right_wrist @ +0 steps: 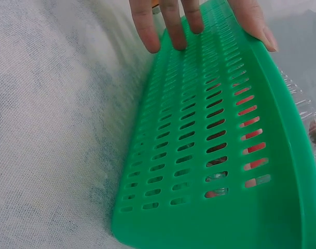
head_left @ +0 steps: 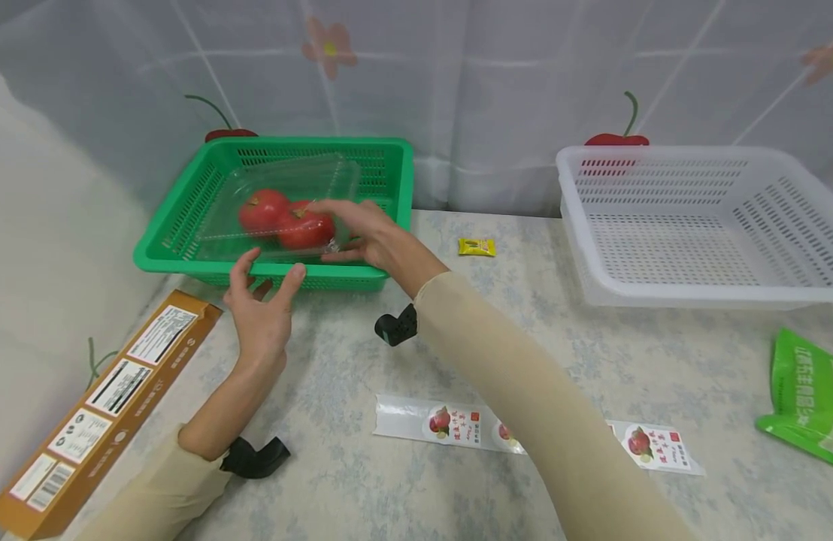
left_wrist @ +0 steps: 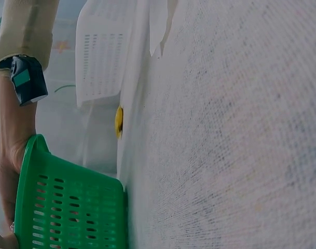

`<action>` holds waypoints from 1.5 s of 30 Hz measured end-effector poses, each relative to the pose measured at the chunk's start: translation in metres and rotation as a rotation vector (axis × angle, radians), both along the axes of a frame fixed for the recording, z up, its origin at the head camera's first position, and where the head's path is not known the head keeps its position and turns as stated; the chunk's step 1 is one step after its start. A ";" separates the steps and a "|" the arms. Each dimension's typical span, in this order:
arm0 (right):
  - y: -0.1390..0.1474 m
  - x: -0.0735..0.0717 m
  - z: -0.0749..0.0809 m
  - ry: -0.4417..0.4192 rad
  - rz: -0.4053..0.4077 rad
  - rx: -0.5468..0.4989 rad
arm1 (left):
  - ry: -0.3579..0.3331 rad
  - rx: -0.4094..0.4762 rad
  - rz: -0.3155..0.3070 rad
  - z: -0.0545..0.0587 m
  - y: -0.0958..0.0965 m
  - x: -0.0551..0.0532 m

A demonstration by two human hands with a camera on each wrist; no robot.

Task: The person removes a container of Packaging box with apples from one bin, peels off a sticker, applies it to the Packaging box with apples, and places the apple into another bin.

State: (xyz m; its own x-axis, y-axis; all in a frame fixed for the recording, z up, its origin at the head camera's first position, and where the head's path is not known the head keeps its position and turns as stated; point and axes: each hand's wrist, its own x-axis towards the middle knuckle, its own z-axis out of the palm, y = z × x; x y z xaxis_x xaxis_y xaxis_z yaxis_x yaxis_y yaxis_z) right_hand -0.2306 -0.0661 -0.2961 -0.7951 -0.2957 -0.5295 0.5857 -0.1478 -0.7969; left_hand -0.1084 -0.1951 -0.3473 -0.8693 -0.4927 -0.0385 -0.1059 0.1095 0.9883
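Two red tomatoes are in a clear plastic tray, which sits slightly tilted in a green basket. My right hand reaches over the basket's near right side and holds the tray's right end, its fingers beside the nearer tomato. At the basket's front rim, my left hand touches the green plastic with its fingers spread. The right wrist view shows its straight fingers along the outer wall and one digit over the rim. Only part of my right hand shows in the left wrist view, behind the basket.
A white basket stands at the right. A long brown box lies at the left. On the table are a small yellow packet, label strips, and a green bag. A curtain hangs behind.
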 end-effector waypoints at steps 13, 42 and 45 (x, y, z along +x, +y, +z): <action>0.000 0.003 -0.002 0.039 0.092 0.125 | 0.004 -0.001 0.005 -0.001 0.000 0.002; 0.011 0.013 0.013 0.078 -0.052 -0.150 | 0.043 0.001 0.012 -0.001 0.003 0.005; 0.018 0.017 0.019 0.107 -0.061 -0.159 | 0.055 0.002 0.013 -0.001 0.003 0.006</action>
State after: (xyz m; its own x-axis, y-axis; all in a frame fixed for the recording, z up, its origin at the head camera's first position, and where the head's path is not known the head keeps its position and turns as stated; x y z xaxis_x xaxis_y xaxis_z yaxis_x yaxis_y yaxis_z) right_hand -0.2133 -0.0477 -0.2773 -0.8633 -0.3182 -0.3917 0.4851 -0.3097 -0.8178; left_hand -0.1029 -0.1921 -0.3488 -0.8637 -0.5039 0.0085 -0.0523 0.1065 0.9929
